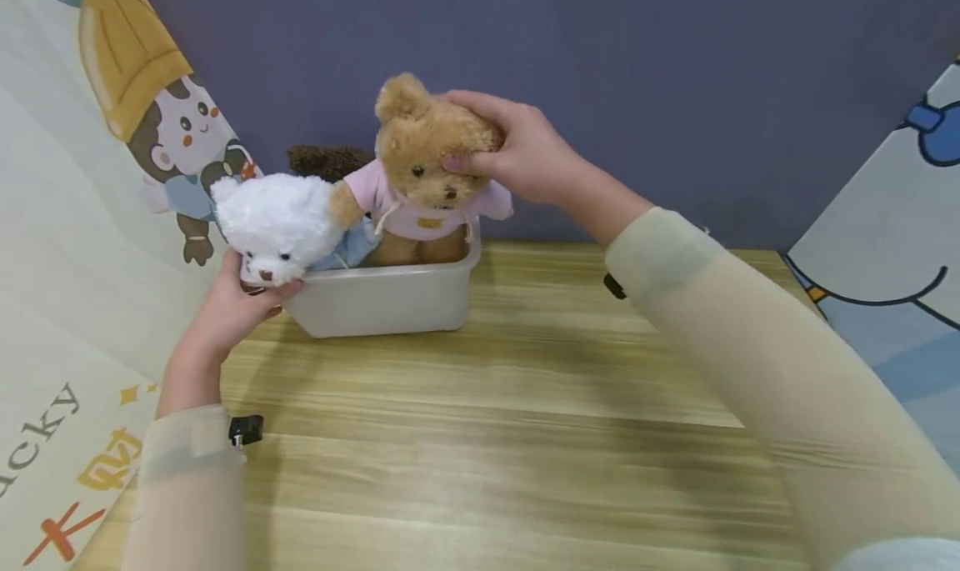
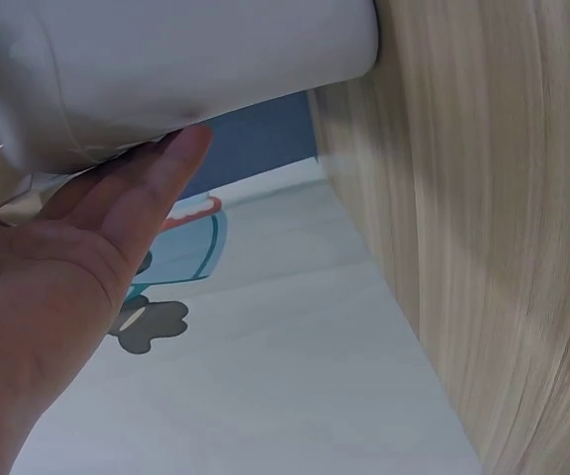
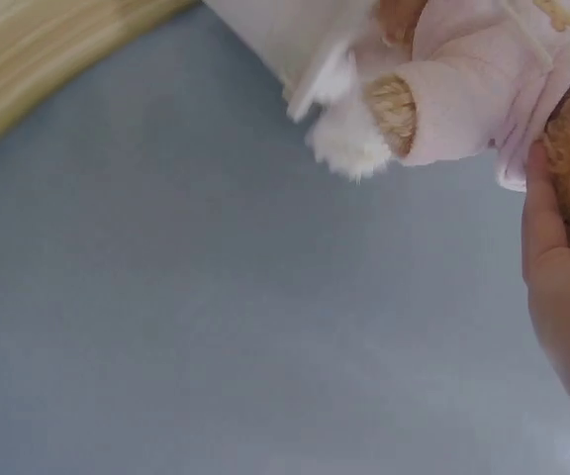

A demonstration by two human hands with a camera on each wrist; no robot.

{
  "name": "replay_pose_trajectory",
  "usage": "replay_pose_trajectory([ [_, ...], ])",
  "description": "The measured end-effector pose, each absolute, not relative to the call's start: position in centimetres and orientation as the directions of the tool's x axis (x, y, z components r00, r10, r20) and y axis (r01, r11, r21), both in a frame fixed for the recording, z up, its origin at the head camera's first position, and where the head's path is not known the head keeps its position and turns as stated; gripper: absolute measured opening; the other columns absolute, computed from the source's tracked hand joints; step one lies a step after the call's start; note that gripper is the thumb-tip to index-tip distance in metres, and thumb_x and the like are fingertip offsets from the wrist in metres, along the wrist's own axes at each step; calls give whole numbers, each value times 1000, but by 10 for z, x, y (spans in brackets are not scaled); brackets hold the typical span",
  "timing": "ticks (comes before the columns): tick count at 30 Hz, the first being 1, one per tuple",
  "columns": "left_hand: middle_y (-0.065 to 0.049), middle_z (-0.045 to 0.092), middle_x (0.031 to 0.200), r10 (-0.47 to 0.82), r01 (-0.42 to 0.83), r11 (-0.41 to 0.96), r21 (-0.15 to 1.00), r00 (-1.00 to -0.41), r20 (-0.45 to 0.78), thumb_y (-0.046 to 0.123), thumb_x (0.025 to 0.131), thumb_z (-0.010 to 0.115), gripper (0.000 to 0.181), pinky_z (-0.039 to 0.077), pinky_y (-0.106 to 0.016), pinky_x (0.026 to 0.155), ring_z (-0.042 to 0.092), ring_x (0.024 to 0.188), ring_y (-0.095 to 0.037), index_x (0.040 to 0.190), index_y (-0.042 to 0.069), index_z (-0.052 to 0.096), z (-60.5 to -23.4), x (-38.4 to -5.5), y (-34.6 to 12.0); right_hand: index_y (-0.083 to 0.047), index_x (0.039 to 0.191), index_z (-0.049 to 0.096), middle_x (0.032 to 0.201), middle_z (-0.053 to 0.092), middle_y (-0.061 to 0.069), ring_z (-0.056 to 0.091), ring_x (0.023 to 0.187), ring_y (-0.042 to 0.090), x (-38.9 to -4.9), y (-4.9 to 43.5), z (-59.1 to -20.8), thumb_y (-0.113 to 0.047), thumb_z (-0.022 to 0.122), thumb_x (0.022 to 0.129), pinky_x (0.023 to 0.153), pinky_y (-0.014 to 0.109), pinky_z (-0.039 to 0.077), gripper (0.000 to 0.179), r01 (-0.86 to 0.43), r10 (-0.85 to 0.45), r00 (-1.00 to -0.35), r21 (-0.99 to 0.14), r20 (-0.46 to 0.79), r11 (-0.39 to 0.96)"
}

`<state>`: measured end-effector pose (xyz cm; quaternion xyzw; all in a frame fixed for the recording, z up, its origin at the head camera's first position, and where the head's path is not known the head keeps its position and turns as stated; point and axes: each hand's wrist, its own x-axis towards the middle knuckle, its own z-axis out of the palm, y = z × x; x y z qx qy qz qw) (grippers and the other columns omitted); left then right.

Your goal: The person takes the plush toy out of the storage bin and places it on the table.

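My right hand [image 1: 528, 154] grips the head of a light-brown teddy bear [image 1: 408, 142] in a pink hooded top. Fingers lie over the top of its head and the thumb crosses its face. The bear stands upright, its legs inside a white plastic bin [image 1: 382, 300]. At the bin's left end, my left hand [image 1: 232, 304] holds the rim; in the left wrist view its fingers [image 2: 151, 188] reach along the outer wall. A white teddy bear [image 1: 277, 221] in light blue leans over that end, its head just above my left hand. The right wrist view shows fingers on the brown fur.
A dark brown plush thing [image 1: 330, 161] pokes up behind the white bear, mostly hidden. The bin stands on a wood-grain table [image 1: 480, 438] close to a dark blue back wall [image 1: 637, 71]. Printed cloth panels [image 1: 67, 246] rise at the left and right.
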<state>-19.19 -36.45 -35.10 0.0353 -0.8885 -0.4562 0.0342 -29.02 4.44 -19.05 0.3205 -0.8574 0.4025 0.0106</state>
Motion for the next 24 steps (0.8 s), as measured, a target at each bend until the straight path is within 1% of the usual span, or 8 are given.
replay_pose_trajectory([
  [5, -24, 33, 164, -85, -13, 592, 806, -995, 47, 37, 101, 74, 103, 59, -15, 81, 53, 129, -23, 170, 18, -1, -351, -191, -365, -37, 157, 52, 149, 60, -1, 57, 130, 14, -295, 77, -175, -28, 80, 97, 108, 37, 52, 67, -562, -487, -799, -729, 354, 391],
  [8, -24, 30, 166, -73, 8, 596, 803, -995, 64, 35, 100, 75, 104, 57, -14, 80, 51, 132, -29, 171, 18, 0, -350, -191, -366, -37, 155, 54, 146, 60, 1, 59, 131, 18, -297, 98, -167, -25, 78, 98, 102, 34, 56, 63, -540, -439, -814, -774, 380, 332],
  [12, -16, 27, 169, -71, 49, 601, 798, -991, 114, 30, 95, 82, 106, 49, -14, 90, 41, 144, -31, 170, 30, 6, -348, -193, -365, -35, 155, 55, 145, 60, 1, 60, 133, 24, -297, 126, -154, -19, 76, 99, 91, 26, 63, 62, -514, -389, -831, -817, 398, 261],
  [14, -10, 30, 168, -72, 72, 596, 800, -987, 143, 27, 92, 85, 107, 45, -20, 99, 38, 147, -28, 169, 35, 11, -347, -196, -364, -34, 155, 56, 144, 60, 0, 60, 134, 24, -297, 137, -147, -17, 76, 99, 87, 22, 64, 62, -524, -369, -830, -814, 419, 253],
  [16, -9, 35, 167, -86, 71, 613, 787, -984, 156, 30, 90, 87, 106, 43, -30, 105, 39, 147, -28, 169, 35, 16, -345, -198, -362, -33, 155, 56, 142, 60, -2, 61, 131, 21, -297, 147, -141, -16, 76, 98, 84, 18, 63, 62, -530, -349, -833, -800, 429, 282],
  [19, -18, 39, 167, -120, 18, 660, 751, -984, 129, 41, 89, 87, 109, 44, -51, 112, 41, 147, -38, 171, 23, 17, -342, -198, -360, -35, 153, 58, 139, 61, -6, 59, 126, 15, -298, 160, -137, -20, 78, 98, 84, 17, 58, 61, -512, -333, -852, -772, 403, 376],
  [21, -25, 40, 166, -147, -32, 696, 718, -984, 98, 50, 88, 85, 114, 43, -62, 111, 42, 147, -45, 171, 15, 16, -340, -198, -360, -38, 153, 57, 138, 60, -8, 56, 123, 11, -300, 167, -139, -25, 79, 97, 87, 20, 53, 60, -487, -330, -870, -738, 365, 467],
  [24, -32, 38, 165, -162, -75, 720, 690, -985, 62, 57, 87, 83, 118, 41, -70, 112, 41, 147, -52, 171, 10, 14, -340, -198, -360, -43, 154, 53, 140, 58, -7, 53, 121, 11, -308, 178, -149, -34, 79, 97, 89, 27, 47, 63, -437, -327, -898, -676, 293, 594],
])
